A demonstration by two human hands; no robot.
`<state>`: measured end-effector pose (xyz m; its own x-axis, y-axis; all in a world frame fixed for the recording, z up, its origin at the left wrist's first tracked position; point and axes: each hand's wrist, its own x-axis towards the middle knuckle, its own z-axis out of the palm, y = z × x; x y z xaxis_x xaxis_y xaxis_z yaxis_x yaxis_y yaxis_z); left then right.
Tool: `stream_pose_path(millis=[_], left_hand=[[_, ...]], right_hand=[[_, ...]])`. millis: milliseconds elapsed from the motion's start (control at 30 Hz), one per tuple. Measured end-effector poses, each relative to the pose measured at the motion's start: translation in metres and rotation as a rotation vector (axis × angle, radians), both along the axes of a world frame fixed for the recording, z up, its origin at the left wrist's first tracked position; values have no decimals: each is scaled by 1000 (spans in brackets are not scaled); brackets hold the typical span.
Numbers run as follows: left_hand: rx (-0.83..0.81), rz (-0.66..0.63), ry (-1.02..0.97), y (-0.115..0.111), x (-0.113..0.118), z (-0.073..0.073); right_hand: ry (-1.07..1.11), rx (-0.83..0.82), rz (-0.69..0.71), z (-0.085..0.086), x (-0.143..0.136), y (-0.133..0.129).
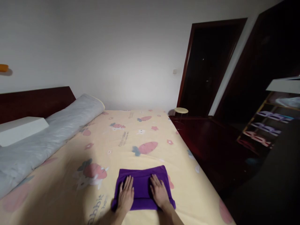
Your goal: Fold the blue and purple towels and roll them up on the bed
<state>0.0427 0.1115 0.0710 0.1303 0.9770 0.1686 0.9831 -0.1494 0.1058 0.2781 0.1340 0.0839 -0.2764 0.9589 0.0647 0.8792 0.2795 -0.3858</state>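
Note:
A folded purple cloth (142, 186) lies on the bed near its front edge, with a fold line running across its lower part. My left hand (126, 193) rests flat on the left side of the cloth, fingers stretched out and pointing away from me. On the right side, my right hand (159, 190) lies flat too, its fingers extended and angled a little to the left. Between the two hands the purple fabric shows smooth. Which garment or item the cloth is, I cannot tell.
The bed sheet (150, 162) is pale yellow with carrots and rabbits. A long grey rolled bedding piece (70, 115) and a white box-like object (23, 128) lie by the dark headboard (37, 98). A stool (181, 110) stands near the door (211, 68); a shoe rack (264, 106) is at right.

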Motion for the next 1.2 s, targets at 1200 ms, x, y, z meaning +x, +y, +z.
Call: stream_pose_path(millis=[1200], left_hand=[[-231, 151, 33, 40, -48, 2]], right_hand=[[-65, 43, -141, -20, 23, 54]])
